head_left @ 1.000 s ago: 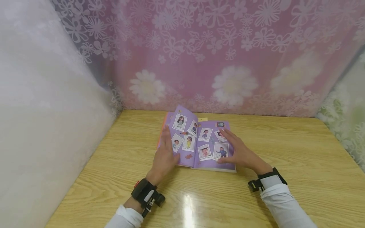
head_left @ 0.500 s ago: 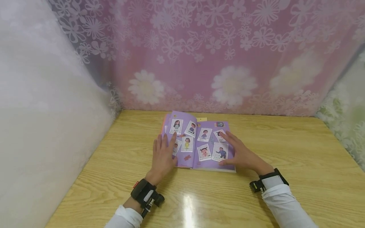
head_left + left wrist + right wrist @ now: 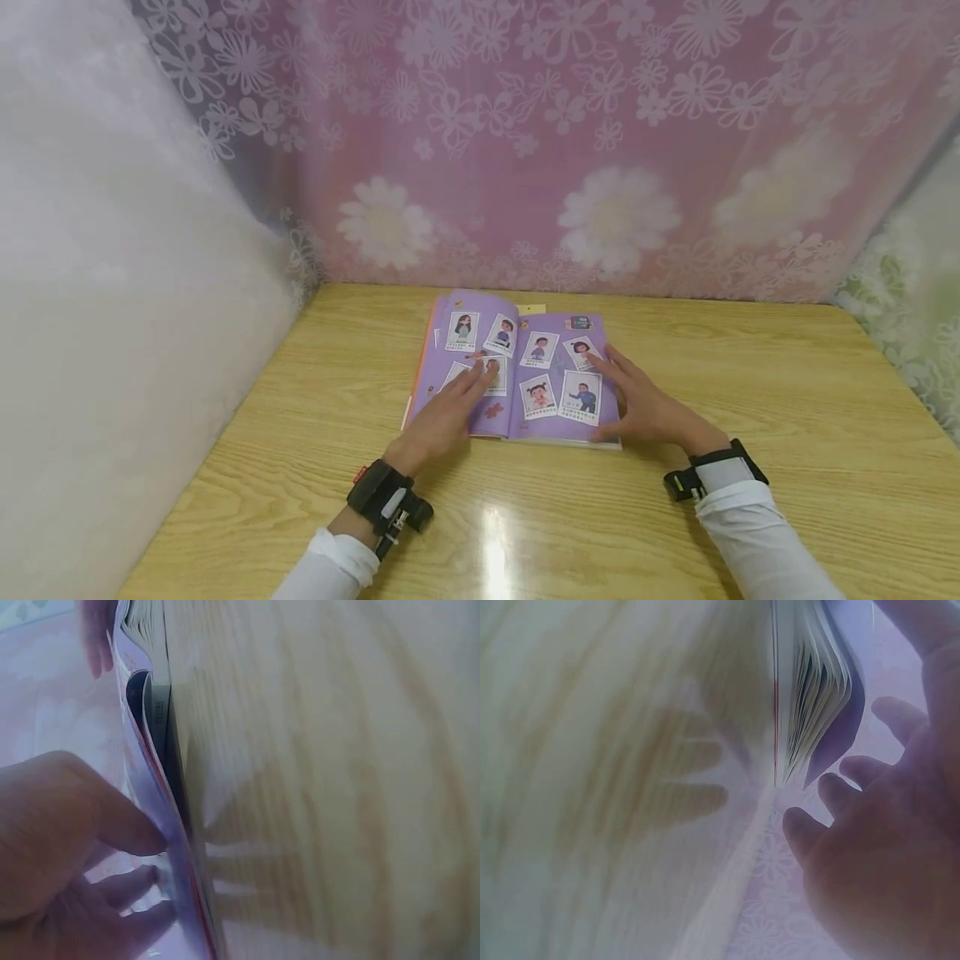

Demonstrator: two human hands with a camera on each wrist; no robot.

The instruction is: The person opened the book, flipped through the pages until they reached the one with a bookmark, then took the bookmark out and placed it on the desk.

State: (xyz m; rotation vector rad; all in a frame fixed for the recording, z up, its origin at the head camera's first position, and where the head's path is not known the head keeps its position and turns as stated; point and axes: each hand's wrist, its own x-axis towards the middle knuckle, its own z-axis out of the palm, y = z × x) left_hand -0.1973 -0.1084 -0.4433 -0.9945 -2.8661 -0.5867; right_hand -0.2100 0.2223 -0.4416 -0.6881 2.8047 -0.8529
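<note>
An open book (image 3: 551,375) with purple pages lies on the table, cartoon figures in white frames printed on both sides. My left hand (image 3: 442,417) reaches over the lower part of the left page, its extended fingers against the paper. In the left wrist view, the thumb and fingertips meet the page surface of the book (image 3: 176,847), whose left leaves arch a little near the spine. My right hand (image 3: 652,408) is at the right edge, fingers spread and thumb by the lower corner. The right wrist view shows its fingers beside the stacked pages (image 3: 825,697).
The book lies on a wood-grain table (image 3: 750,375), toward the back. A yellow tab (image 3: 532,309) sticks out behind the spine. A pink floral curtain (image 3: 487,150) hangs along the back edge, and a white sheet (image 3: 150,250) borders the left side.
The raised left page has come down flatter. My left hand has gone from the page's left edge inward across it. My right hand has drawn slightly back to the right.
</note>
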